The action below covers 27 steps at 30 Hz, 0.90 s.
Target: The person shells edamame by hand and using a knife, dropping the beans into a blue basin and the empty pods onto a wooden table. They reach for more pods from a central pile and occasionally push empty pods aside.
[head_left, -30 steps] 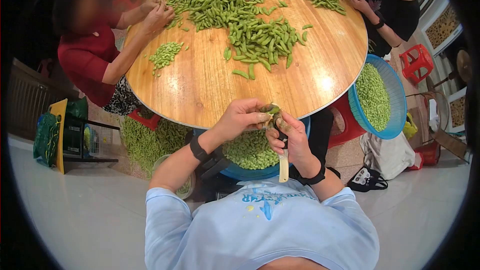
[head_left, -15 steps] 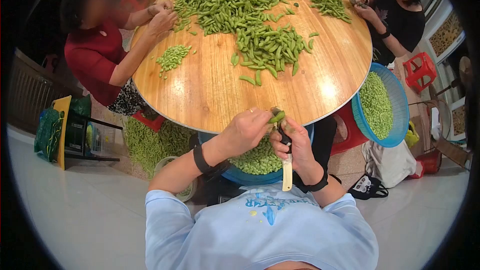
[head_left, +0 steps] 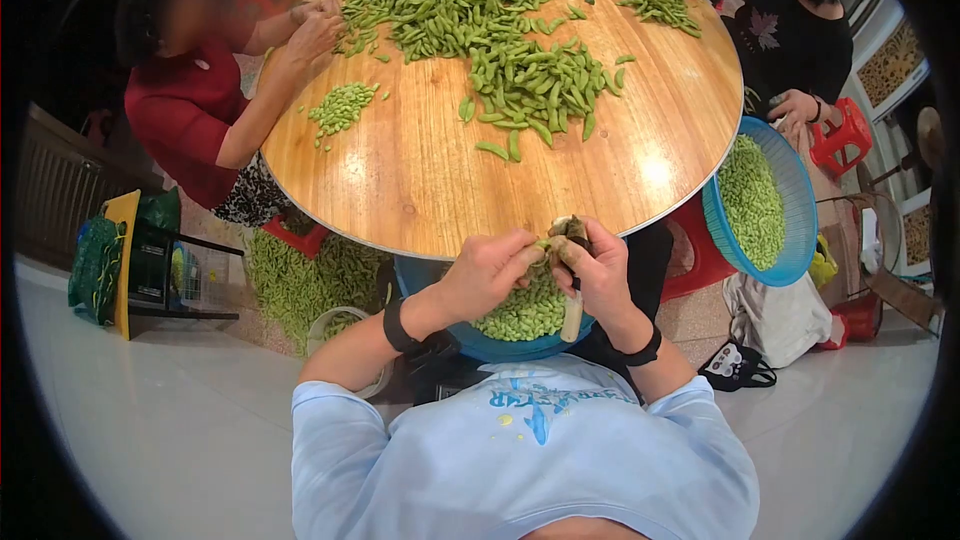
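Note:
Over a blue basin [head_left: 470, 342] of shelled green beans [head_left: 525, 308], both my hands meet near the table's edge. The fingers of my left hand [head_left: 490, 273] pinch a green bean pod [head_left: 543, 243]. My right hand [head_left: 597, 270] is closed around a slim tool [head_left: 572, 320] with a dark middle and a cream end that points down toward my shirt; its exact kind is unclear. My right thumb and fingers are right at the pod, fingertips close to those of my left hand.
Heaped bean pods [head_left: 540, 90] cover part of the round wooden table [head_left: 420, 180], with a small pile of shelled beans [head_left: 342, 108] at left. A blue basket [head_left: 800, 210] of beans stands at right. People sit at both sides. Pods lie on the floor [head_left: 300, 285].
The green pod has sunk deeper between my fingers, and the tool has turned more behind my right hand. At right, a person's hands have parted, one dropping toward the basket.

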Each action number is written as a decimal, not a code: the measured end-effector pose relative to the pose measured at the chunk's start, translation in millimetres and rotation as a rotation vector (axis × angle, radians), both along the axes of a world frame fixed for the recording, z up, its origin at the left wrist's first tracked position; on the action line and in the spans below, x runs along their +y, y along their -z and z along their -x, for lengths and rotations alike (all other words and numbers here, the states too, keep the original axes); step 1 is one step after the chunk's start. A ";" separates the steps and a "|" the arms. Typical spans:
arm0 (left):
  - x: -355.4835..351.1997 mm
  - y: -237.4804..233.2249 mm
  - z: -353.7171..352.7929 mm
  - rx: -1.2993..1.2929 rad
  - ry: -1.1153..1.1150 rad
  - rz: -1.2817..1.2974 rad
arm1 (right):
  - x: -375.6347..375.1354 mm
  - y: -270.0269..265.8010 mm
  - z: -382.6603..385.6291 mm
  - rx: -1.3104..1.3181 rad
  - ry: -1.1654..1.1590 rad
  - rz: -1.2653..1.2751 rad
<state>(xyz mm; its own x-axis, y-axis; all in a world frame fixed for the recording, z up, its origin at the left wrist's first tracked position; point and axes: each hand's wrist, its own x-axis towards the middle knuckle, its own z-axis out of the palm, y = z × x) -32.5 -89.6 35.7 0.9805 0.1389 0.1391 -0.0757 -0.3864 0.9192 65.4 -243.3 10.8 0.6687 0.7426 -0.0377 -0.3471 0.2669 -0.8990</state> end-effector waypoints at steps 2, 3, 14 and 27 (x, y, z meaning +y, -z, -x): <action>3.1 0.2 2.3 0.122 -0.008 0.167 | -2.5 3.6 -1.3 -0.005 -0.011 0.004; 7.1 2.5 2.4 0.291 0.036 0.480 | -4.2 5.2 -2.0 -0.122 -0.020 0.071; 7.2 6.2 2.8 0.308 0.110 0.227 | -1.8 -4.4 -13.2 -1.191 0.127 0.253; 14.6 6.1 18.0 -0.002 0.152 -0.312 | -6.2 -4.9 -5.4 -0.821 -0.151 0.280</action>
